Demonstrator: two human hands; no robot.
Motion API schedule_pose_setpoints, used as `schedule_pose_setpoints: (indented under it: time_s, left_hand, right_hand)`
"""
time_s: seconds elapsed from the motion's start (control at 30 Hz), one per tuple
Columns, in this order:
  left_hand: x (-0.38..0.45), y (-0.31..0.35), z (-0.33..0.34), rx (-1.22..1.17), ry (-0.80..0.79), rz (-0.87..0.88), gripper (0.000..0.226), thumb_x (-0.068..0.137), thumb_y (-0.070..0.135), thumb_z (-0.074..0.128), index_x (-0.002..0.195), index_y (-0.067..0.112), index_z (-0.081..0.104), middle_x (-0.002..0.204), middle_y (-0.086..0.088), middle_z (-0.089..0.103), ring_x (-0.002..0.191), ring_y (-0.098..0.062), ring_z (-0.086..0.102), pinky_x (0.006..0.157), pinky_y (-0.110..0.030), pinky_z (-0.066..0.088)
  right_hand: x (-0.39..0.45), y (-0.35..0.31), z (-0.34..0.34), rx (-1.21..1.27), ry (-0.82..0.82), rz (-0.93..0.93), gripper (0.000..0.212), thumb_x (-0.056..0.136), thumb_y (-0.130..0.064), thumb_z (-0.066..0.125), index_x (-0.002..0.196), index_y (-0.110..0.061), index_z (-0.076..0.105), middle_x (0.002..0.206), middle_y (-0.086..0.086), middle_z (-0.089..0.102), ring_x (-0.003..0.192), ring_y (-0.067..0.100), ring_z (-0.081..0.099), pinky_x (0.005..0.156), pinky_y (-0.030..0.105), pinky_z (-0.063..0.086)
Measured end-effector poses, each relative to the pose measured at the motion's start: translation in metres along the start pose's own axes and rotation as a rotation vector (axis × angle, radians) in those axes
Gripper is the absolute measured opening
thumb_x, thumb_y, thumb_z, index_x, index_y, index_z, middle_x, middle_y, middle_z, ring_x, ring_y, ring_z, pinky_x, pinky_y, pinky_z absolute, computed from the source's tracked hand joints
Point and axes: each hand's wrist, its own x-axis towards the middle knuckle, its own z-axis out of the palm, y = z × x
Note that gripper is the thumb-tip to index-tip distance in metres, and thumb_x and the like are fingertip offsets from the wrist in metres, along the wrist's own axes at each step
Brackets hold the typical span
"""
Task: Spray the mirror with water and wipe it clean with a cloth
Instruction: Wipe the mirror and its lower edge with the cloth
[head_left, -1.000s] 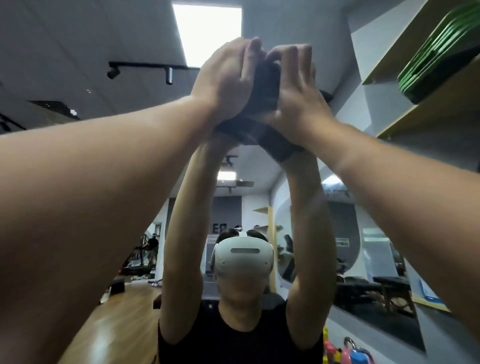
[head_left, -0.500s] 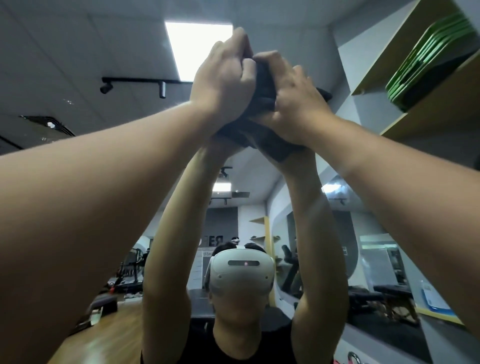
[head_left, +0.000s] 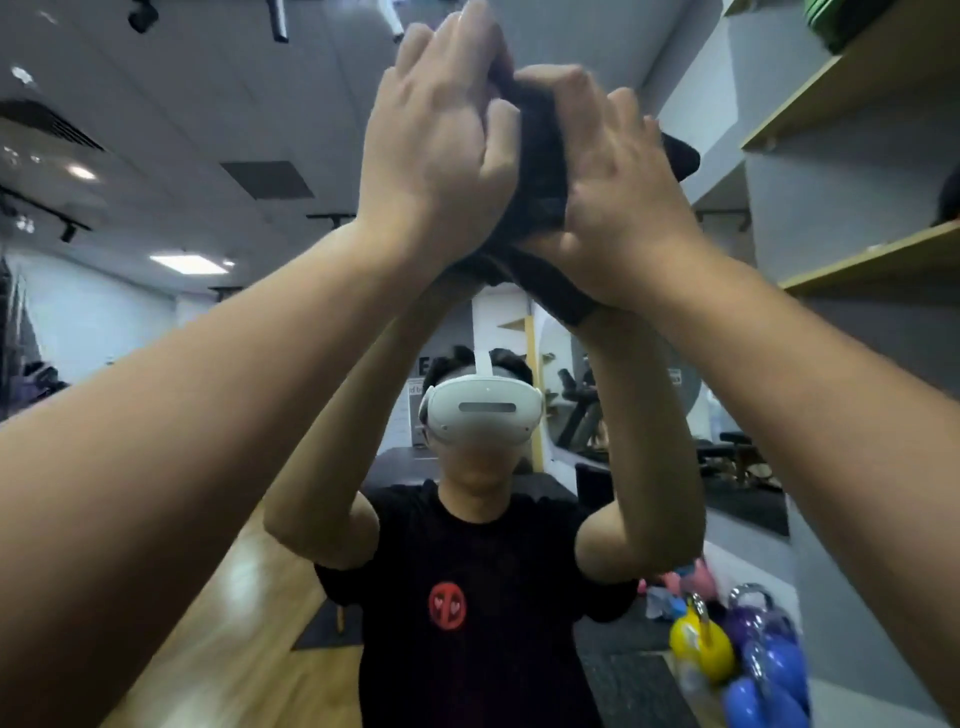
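Observation:
A large wall mirror (head_left: 208, 260) fills the view and shows my own reflection with both arms raised. A black cloth (head_left: 540, 156) is pressed flat against the glass high up, above head height. My left hand (head_left: 441, 150) lies over the cloth's left side with its fingers curled onto the fabric. My right hand (head_left: 618, 197) covers the right side, fingers bent over the top edge. A corner of the cloth (head_left: 680, 156) sticks out to the right, and another flap hangs below my right wrist. No spray bottle is in view.
Wooden wall shelves (head_left: 857, 88) stand just right of the mirror, holding green mats at the top. Coloured kettlebells (head_left: 748, 660) sit low at the right. The reflection shows a wooden gym floor, ceiling lights and exercise machines.
The view has tilted downward, so more of my reflection and the kettlebells show. Both hands have stayed together on the cloth and drawn it lower on the glass.

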Motion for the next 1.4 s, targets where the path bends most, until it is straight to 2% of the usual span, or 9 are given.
schedule_pose_setpoints:
  time_s: [0.1, 0.2, 0.37, 0.57, 0.7, 0.9, 1.07, 1.23, 1.4]
  left_hand:
    - [-0.038, 0.022, -0.004, 0.001, 0.013, 0.01, 0.033, 0.084, 0.019, 0.04, 0.098, -0.005, 0.058, 0.092, -0.014, 0.058, 0.093, -0.035, 0.052, 0.081, -0.041, 0.043]
    - [-0.077, 0.044, -0.007, -0.001, -0.007, 0.003, 0.029, 0.084, 0.015, 0.043, 0.095, -0.007, 0.059, 0.092, -0.019, 0.061, 0.09, -0.039, 0.054, 0.078, -0.05, 0.045]
    - [-0.135, 0.077, -0.016, -0.026, -0.056, -0.019, 0.027, 0.084, 0.011, 0.043, 0.093, -0.007, 0.061, 0.091, -0.02, 0.061, 0.087, -0.039, 0.052, 0.078, -0.053, 0.045]
    - [-0.197, 0.107, -0.03, -0.038, -0.177, -0.045, 0.03, 0.085, 0.011, 0.045, 0.095, -0.008, 0.065, 0.095, -0.022, 0.065, 0.087, -0.042, 0.056, 0.078, -0.055, 0.045]
    - [-0.242, 0.122, -0.04, -0.046, -0.237, -0.058, 0.032, 0.09, 0.013, 0.043, 0.102, -0.005, 0.067, 0.107, -0.021, 0.07, 0.096, -0.046, 0.063, 0.085, -0.058, 0.048]
    - [-0.309, 0.138, -0.054, -0.103, -0.257, -0.031, 0.031, 0.101, 0.027, 0.035, 0.113, 0.009, 0.057, 0.112, -0.017, 0.073, 0.114, -0.035, 0.06, 0.091, -0.058, 0.051]
    - [-0.257, 0.11, -0.04, -0.149, -0.244, 0.113, 0.024, 0.101, 0.02, 0.037, 0.109, 0.008, 0.057, 0.109, -0.016, 0.073, 0.106, -0.039, 0.066, 0.09, -0.054, 0.051]
    - [-0.139, 0.067, -0.017, -0.155, -0.127, 0.122, 0.025, 0.092, 0.006, 0.044, 0.094, -0.007, 0.065, 0.091, -0.019, 0.066, 0.085, -0.039, 0.057, 0.077, -0.053, 0.047]
    - [-0.03, 0.022, 0.006, -0.115, -0.065, 0.096, 0.021, 0.09, 0.008, 0.043, 0.096, -0.001, 0.06, 0.09, -0.007, 0.06, 0.088, -0.031, 0.052, 0.079, -0.042, 0.043]
  right_hand:
    - [-0.046, -0.009, -0.001, 0.018, -0.009, 0.001, 0.079, 0.08, -0.048, 0.069, 0.147, -0.023, 0.035, 0.137, 0.004, 0.049, 0.11, 0.029, 0.045, 0.094, 0.044, 0.04]
    - [-0.091, -0.019, -0.001, 0.02, 0.006, -0.002, 0.073, 0.081, -0.046, 0.067, 0.139, -0.029, 0.026, 0.135, 0.003, 0.05, 0.108, 0.026, 0.043, 0.089, 0.036, 0.034]
    - [-0.156, -0.034, -0.004, 0.043, 0.018, 0.012, 0.078, 0.077, -0.041, 0.075, 0.139, -0.024, 0.031, 0.139, 0.004, 0.053, 0.109, 0.028, 0.045, 0.087, 0.038, 0.034]
    - [-0.227, -0.053, -0.002, 0.075, -0.018, 0.028, 0.07, 0.081, -0.039, 0.069, 0.139, -0.021, 0.034, 0.147, 0.009, 0.051, 0.125, 0.034, 0.049, 0.099, 0.043, 0.035]
    - [-0.275, -0.072, -0.001, 0.09, -0.03, 0.045, 0.059, 0.088, -0.034, 0.064, 0.139, -0.018, 0.037, 0.147, 0.012, 0.05, 0.13, 0.036, 0.048, 0.105, 0.042, 0.033]
    - [-0.339, -0.093, 0.006, 0.097, -0.019, -0.001, 0.042, 0.098, -0.032, 0.048, 0.136, -0.015, 0.043, 0.146, 0.013, 0.048, 0.135, 0.036, 0.047, 0.108, 0.045, 0.036]
    - [-0.296, -0.072, 0.008, 0.105, 0.006, -0.053, 0.051, 0.097, -0.042, 0.047, 0.139, -0.016, 0.039, 0.145, 0.014, 0.043, 0.13, 0.036, 0.048, 0.099, 0.048, 0.037]
    - [-0.175, -0.035, 0.001, 0.071, 0.065, -0.043, 0.073, 0.079, -0.048, 0.066, 0.138, -0.015, 0.038, 0.135, 0.014, 0.053, 0.11, 0.035, 0.051, 0.088, 0.046, 0.036]
    - [-0.057, 0.001, -0.001, 0.012, 0.086, -0.01, 0.078, 0.071, -0.045, 0.072, 0.139, -0.019, 0.042, 0.124, 0.01, 0.051, 0.102, 0.034, 0.046, 0.084, 0.044, 0.033]
